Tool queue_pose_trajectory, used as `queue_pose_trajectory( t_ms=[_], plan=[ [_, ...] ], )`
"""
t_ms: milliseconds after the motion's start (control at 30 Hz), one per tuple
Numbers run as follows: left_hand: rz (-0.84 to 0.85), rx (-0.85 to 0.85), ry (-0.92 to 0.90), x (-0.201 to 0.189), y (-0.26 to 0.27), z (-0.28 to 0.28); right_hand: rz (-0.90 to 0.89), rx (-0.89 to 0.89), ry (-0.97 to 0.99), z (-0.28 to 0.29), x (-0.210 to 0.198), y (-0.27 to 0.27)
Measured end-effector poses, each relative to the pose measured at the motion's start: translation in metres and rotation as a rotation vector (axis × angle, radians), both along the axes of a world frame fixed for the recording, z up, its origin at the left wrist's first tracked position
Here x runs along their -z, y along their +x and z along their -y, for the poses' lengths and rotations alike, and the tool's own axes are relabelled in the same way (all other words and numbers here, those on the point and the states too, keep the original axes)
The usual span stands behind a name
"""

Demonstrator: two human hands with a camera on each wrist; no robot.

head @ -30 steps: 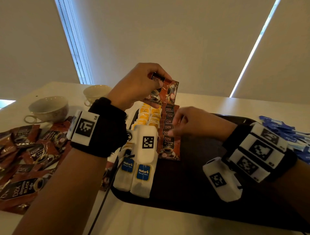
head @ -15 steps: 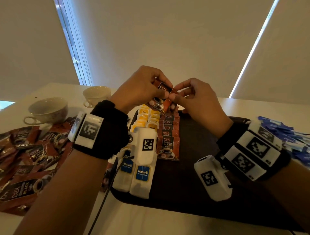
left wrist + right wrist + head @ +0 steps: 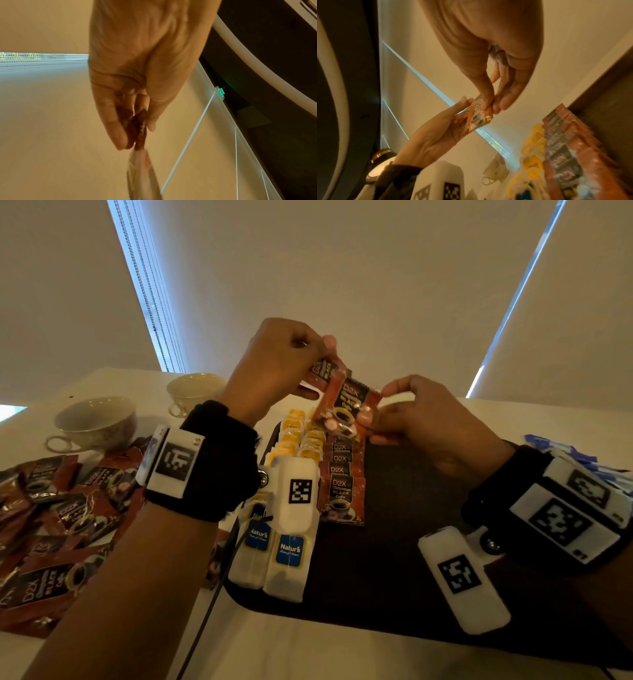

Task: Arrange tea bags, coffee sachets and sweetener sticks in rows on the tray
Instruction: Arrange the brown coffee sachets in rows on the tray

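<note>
1. The coffee sachet (image 3: 346,409) I am handling is a small flat packet, red-brown with a black panel reading "D2X" and "BLACK" and a printed cup of coffee near its lower end.
2. My right hand (image 3: 424,422) pinches that sachet by its right edge, thumb on top and fingers beneath, so my right grip is narrow and closed on it. The sachet hangs tilted in the air above the far end of the tray (image 3: 394,542).
3. My left hand (image 3: 274,364) is raised just left of it, fingers curled, pinching a second sachet (image 3: 322,371) of the same kind. Its lower end lies behind the top of the first packet; I cannot tell whether the two touch.
4. In the left wrist view the packet shows edge-on between my thumb and fingers (image 3: 120,135).
5. On the tray below, a row of coffee sachets (image 3: 342,491) lies overlapping, running away from me. Left of it sit two rows of tea bags (image 3: 287,556), white ones with blue tags nearest, yellow ones farther off.
6. More loose sachets (image 3: 51,525) lie heaped on the counter (image 3: 308,652) at my left, beside two cups (image 3: 99,419).
7. Blue sweetener sticks (image 3: 561,450) lie on the counter to the right of the tray.
</note>
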State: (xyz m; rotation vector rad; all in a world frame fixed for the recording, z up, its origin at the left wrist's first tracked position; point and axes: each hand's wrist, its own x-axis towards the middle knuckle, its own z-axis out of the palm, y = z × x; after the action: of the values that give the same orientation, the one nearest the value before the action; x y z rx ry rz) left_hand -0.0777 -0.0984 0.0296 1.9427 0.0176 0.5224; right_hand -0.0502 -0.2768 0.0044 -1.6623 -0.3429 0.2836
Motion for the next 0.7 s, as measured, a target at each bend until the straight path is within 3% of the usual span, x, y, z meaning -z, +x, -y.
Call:
queue_pose_trajectory(
  t_ms=[167,233,533,700],
  plan=[
    [0.006,-0.048,0.004,-0.002,-0.001,-0.012,-0.151,-0.206,-0.471,0.021,0.014,-0.004],
    [0.006,-0.044,0.010,-0.003,-0.001,-0.012,-0.216,-0.285,-0.572,0.023,0.018,-0.006],
    [-0.014,-0.011,0.044,-0.002,-0.002,-0.006,-0.283,-0.391,-0.718,0.005,0.030,-0.007],
    [-0.017,-0.001,0.060,-0.002,-0.002,-0.006,-0.206,-0.378,-0.796,-0.004,0.031,-0.006]
  ],
)
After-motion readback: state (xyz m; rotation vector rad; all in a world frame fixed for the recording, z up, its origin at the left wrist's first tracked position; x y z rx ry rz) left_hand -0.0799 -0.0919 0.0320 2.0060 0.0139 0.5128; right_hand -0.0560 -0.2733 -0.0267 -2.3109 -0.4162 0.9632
